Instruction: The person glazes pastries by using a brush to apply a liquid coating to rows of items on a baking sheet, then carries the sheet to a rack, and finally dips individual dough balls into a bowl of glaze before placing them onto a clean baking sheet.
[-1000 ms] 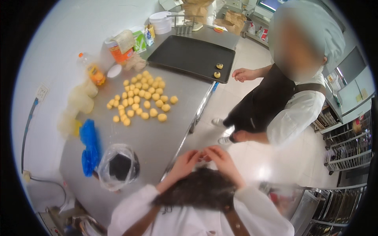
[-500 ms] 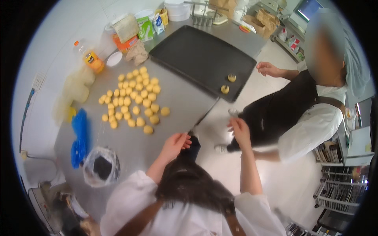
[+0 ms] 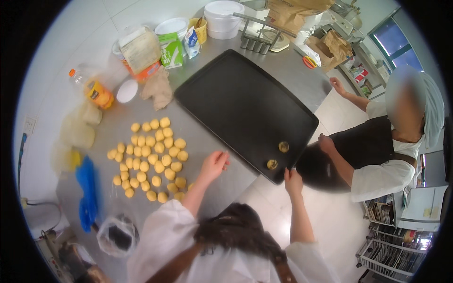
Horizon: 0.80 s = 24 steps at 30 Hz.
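A black baking tray (image 3: 236,108) lies at an angle on the steel table. At its near right corner, my right hand (image 3: 293,183) is closed on the rim. Two round pieces of dough with dark topping, one of them a dough piece (image 3: 272,164) close to that hand, sit in the tray's near right end. My left hand (image 3: 214,166) hovers between the tray and many plain yellow dough balls (image 3: 150,158), its fingers loosely curled and apart, with nothing visible in them. The balls lie grouped on the table to its left.
A co-worker in a dark apron (image 3: 351,151) stands right of the tray. Along the wall are a juice bottle (image 3: 98,92), a beige cloth (image 3: 157,89), a white bucket (image 3: 223,20) and a metal rack tool (image 3: 262,35). A blue plastic bag (image 3: 87,193) and a clear-lined container (image 3: 118,236) are left.
My right hand has moved from the air onto the tray's corner. The left hand has come nearer the tray. The view has tilted up, and the co-worker's hands have shifted.
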Each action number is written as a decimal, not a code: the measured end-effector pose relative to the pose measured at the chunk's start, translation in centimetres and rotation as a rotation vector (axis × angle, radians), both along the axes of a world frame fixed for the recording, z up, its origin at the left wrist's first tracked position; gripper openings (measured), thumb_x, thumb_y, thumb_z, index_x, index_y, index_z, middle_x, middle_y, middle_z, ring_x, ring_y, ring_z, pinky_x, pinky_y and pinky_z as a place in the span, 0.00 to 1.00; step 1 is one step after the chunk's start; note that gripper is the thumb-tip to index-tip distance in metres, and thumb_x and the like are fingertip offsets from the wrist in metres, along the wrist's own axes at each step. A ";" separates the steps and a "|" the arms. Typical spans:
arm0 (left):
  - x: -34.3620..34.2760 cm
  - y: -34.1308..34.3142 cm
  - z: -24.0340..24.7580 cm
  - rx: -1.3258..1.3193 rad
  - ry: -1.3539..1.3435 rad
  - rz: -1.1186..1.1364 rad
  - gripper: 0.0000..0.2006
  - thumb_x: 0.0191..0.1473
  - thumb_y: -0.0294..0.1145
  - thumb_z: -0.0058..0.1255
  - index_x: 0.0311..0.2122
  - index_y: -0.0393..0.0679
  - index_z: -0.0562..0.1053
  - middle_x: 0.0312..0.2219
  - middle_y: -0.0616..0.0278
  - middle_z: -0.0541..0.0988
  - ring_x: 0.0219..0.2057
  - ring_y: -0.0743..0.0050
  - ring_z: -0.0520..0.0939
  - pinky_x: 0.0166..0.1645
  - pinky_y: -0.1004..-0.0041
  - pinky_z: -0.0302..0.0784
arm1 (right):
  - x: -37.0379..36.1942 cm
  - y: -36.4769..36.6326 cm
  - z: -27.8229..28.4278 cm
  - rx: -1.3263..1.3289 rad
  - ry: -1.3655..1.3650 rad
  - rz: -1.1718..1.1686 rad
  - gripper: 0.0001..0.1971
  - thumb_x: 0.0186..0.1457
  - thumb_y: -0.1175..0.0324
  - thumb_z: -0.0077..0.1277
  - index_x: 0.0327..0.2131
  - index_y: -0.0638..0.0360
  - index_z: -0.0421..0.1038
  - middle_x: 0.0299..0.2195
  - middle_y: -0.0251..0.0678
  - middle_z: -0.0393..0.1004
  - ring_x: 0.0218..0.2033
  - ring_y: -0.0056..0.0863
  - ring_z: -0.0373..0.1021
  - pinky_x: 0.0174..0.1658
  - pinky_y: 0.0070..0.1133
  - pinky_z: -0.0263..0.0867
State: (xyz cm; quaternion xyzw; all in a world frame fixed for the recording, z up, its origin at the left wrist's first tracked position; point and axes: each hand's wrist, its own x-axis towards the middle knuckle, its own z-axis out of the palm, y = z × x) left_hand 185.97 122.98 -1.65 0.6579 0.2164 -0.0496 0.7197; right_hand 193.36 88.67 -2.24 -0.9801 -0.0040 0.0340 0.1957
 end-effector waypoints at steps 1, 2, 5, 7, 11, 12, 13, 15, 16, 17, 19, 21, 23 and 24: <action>-0.1 0.3 -1.2 -0.077 0.019 0.023 0.19 0.65 0.45 0.45 0.37 0.36 0.74 0.28 0.60 0.80 0.24 0.78 0.78 0.30 0.76 0.74 | 0.3 -0.3 -0.2 0.013 -0.018 0.022 0.21 0.62 0.55 0.49 0.24 0.65 0.69 0.23 0.48 0.74 0.25 0.45 0.71 0.31 0.35 0.64; -0.3 0.5 -2.4 -0.154 0.037 0.046 0.19 0.65 0.45 0.45 0.37 0.36 0.74 0.28 0.60 0.80 0.24 0.78 0.78 0.29 0.76 0.74 | 0.6 -0.8 -0.4 0.124 0.030 0.021 0.20 0.61 0.57 0.51 0.23 0.65 0.69 0.21 0.45 0.73 0.23 0.39 0.69 0.30 0.33 0.63; -0.9 0.5 -2.3 -0.205 0.135 0.044 0.19 0.65 0.46 0.46 0.39 0.37 0.74 0.30 0.59 0.80 0.26 0.76 0.80 0.32 0.75 0.78 | 1.0 -2.0 -0.1 0.389 0.139 -0.007 0.18 0.59 0.61 0.54 0.21 0.64 0.67 0.18 0.36 0.69 0.20 0.24 0.63 0.26 0.25 0.60; -0.9 -0.2 -0.5 -0.343 0.184 0.032 0.19 0.65 0.47 0.47 0.43 0.38 0.73 0.34 0.56 0.80 0.30 0.72 0.82 0.36 0.73 0.80 | 0.4 -1.9 0.1 0.486 0.167 -0.057 0.16 0.58 0.64 0.54 0.21 0.64 0.67 0.18 0.30 0.67 0.21 0.16 0.59 0.25 0.20 0.57; 0.1 -1.7 1.8 -0.657 0.151 0.111 0.22 0.65 0.47 0.46 0.51 0.37 0.69 0.43 0.53 0.79 0.40 0.64 0.83 0.46 0.67 0.81 | -1.9 -1.0 5.1 0.785 0.204 -0.150 0.17 0.57 0.69 0.56 0.17 0.55 0.62 0.17 0.23 0.65 0.20 0.11 0.57 0.23 0.15 0.53; 0.6 -1.9 1.9 -0.838 0.091 0.149 0.22 0.65 0.47 0.46 0.52 0.38 0.68 0.45 0.53 0.78 0.42 0.63 0.82 0.47 0.66 0.80 | -2.5 -0.6 6.8 0.820 0.210 -0.140 0.17 0.58 0.69 0.56 0.18 0.56 0.63 0.17 0.22 0.65 0.20 0.11 0.57 0.23 0.15 0.53; 1.2 -2.0 1.9 -1.018 0.027 0.185 0.22 0.65 0.46 0.46 0.53 0.38 0.67 0.47 0.53 0.78 0.44 0.62 0.81 0.48 0.65 0.80 | -2.9 0.0 8.4 0.855 0.211 -0.130 0.17 0.58 0.69 0.56 0.18 0.56 0.63 0.17 0.22 0.65 0.20 0.11 0.57 0.23 0.15 0.53; 2.6 -2.3 3.1 -1.266 -0.063 0.248 0.16 0.63 0.35 0.49 0.52 0.41 0.68 0.46 0.56 0.78 0.48 0.61 0.78 0.51 0.62 0.77 | -3.6 0.4 9.8 0.898 0.191 -0.077 0.16 0.58 0.69 0.56 0.19 0.56 0.63 0.17 0.22 0.66 0.20 0.10 0.58 0.23 0.15 0.53; 2.9 -2.6 2.1 -1.178 -0.018 0.272 0.15 0.61 0.32 0.49 0.51 0.41 0.68 0.44 0.57 0.77 0.47 0.62 0.78 0.50 0.63 0.77 | -3.9 0.2 9.9 0.887 0.196 -0.102 0.16 0.58 0.69 0.56 0.19 0.56 0.63 0.17 0.22 0.66 0.20 0.09 0.58 0.23 0.14 0.53; 3.1 -2.9 0.1 -1.088 0.025 0.297 0.14 0.58 0.28 0.50 0.49 0.41 0.68 0.42 0.58 0.77 0.46 0.63 0.78 0.50 0.63 0.77 | -4.2 -0.2 9.9 0.876 0.202 -0.125 0.16 0.58 0.69 0.56 0.19 0.56 0.64 0.17 0.22 0.66 0.20 0.09 0.58 0.23 0.14 0.54; 3.4 -3.2 1.6 -0.952 0.060 0.361 0.15 0.53 0.22 0.49 0.47 0.42 0.68 0.38 0.59 0.77 0.43 0.65 0.78 0.48 0.64 0.77 | -4.7 -0.8 10.5 0.845 0.233 -0.158 0.16 0.58 0.70 0.56 0.19 0.56 0.64 0.17 0.22 0.66 0.19 0.10 0.59 0.23 0.14 0.55; 2.1 -4.1 4.1 -0.868 0.062 0.435 0.16 0.49 0.18 0.47 0.45 0.41 0.67 0.35 0.61 0.75 0.40 0.67 0.77 0.45 0.66 0.77 | -5.6 -1.6 12.6 0.899 0.260 -0.137 0.17 0.61 0.66 0.54 0.20 0.56 0.64 0.18 0.24 0.67 0.19 0.12 0.61 0.23 0.15 0.57; 0.2 -4.4 5.6 -0.852 0.042 0.451 0.16 0.48 0.19 0.47 0.45 0.41 0.67 0.34 0.61 0.75 0.38 0.69 0.77 0.44 0.68 0.76 | -6.6 -3.2 12.3 1.037 0.215 -0.107 0.20 0.67 0.55 0.45 0.23 0.57 0.67 0.22 0.26 0.71 0.21 0.16 0.65 0.25 0.19 0.61; -0.7 -4.5 6.3 -0.849 0.028 0.455 0.16 0.48 0.19 0.46 0.44 0.41 0.67 0.33 0.61 0.75 0.37 0.70 0.77 0.43 0.69 0.76 | -7.0 -5.8 9.0 1.176 0.225 -0.302 0.25 0.67 0.46 0.38 0.29 0.57 0.72 0.26 0.27 0.73 0.27 0.17 0.68 0.33 0.21 0.64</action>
